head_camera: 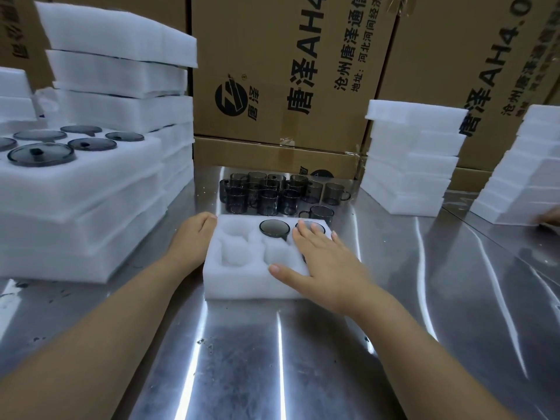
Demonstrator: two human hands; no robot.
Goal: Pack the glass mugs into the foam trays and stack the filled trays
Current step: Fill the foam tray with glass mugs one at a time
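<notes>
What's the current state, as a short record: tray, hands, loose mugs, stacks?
tray: foam tray on steel table; two mugs seated, three pockets empty, one hidden under hand
left hand: at tray's left edge, fingers hidden
right hand: flat on tray's right side
loose mugs: clustered behind tray
filled trays: stacked left
empty foam: stacked right

Fig. 1. The left forearm (pixel 100 322), at the lower left of the frame, and the right forearm (pixel 424 338), at the lower right, are bare from frame edge to wrist. The left hand (pixel 194 237) and right hand (pixel 327 262), at centre, are bare too. The right thumb and fingertips show short, rounded nails.
</notes>
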